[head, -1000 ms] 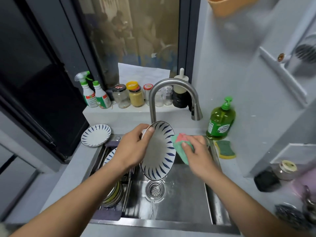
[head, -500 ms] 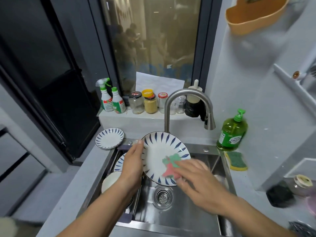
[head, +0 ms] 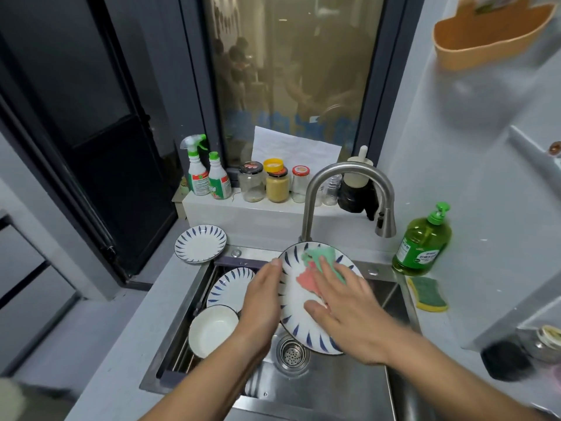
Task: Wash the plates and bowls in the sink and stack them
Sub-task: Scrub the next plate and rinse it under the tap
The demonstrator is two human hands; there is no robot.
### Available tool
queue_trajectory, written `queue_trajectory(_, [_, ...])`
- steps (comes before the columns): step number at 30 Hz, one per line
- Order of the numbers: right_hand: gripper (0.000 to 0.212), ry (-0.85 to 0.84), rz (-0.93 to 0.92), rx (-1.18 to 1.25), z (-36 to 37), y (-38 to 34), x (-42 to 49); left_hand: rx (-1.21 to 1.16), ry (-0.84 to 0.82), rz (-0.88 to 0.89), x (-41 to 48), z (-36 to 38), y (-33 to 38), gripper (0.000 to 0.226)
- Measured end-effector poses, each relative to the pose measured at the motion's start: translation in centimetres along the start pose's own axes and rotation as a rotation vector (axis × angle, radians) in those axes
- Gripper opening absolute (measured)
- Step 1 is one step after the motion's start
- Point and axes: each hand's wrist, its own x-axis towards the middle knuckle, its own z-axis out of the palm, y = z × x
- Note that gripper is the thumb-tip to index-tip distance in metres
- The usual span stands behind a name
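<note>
My left hand (head: 263, 302) grips the left rim of a white plate with blue leaf marks (head: 296, 314), held face up over the steel sink (head: 334, 387). My right hand (head: 349, 311) lies flat on the plate, pressing a green and pink cloth (head: 315, 265) against its face. On a rack in the sink's left part sit another blue-patterned plate (head: 229, 287) and a white bowl (head: 211, 329). A matching plate (head: 200, 243) rests on the counter at the sink's back left corner.
The curved steel faucet (head: 349, 189) arches over the plate. A green soap bottle (head: 423, 241) and a yellow-green sponge (head: 428, 293) sit right of the sink. Spray bottles (head: 206, 174) and jars (head: 276, 180) line the window ledge. The drain (head: 291, 352) is below the plate.
The plate has tipped from edge-on to face up. My right hand has moved the cloth from beside the plate onto its face and up toward the far rim. The camera view has lifted.
</note>
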Motion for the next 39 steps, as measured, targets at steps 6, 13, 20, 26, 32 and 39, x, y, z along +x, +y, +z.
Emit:
queue_trajectory(6, [0.076, -0.035, -0.349, 0.049, -0.6, -2.6, 0.9, -0.114, 0.048, -0.076, 2.2, -0.4, 0.5, 0.044])
queue_trajectory(13, [0.068, -0.028, -0.399, -0.032, -1.1, 0.7, -1.2, -0.136, 0.108, -0.072, 2.9, -1.4, 1.5, 0.042])
queue_trajectory(20, [0.082, 0.024, -0.333, -0.156, -1.1, -0.6, 2.1, -0.018, -0.004, -0.073, 2.3, -0.3, 0.6, 0.042])
queue_trajectory(26, [0.09, 0.176, -0.108, -0.296, -1.0, 3.6, 1.0, -0.012, 0.075, 0.049, 3.2, -1.0, 1.9, 0.037])
queue_trajectory(32, [0.079, 0.079, -0.132, 0.063, 2.6, 0.6, -2.3, -0.07, 0.15, 0.089, 3.9, -0.4, 0.7, 0.03])
queue_trajectory(39, [0.071, 0.075, -0.194, 0.356, 0.1, -1.4, 2.9, -0.108, 0.088, -0.032, 3.0, 2.5, -0.1, 0.027])
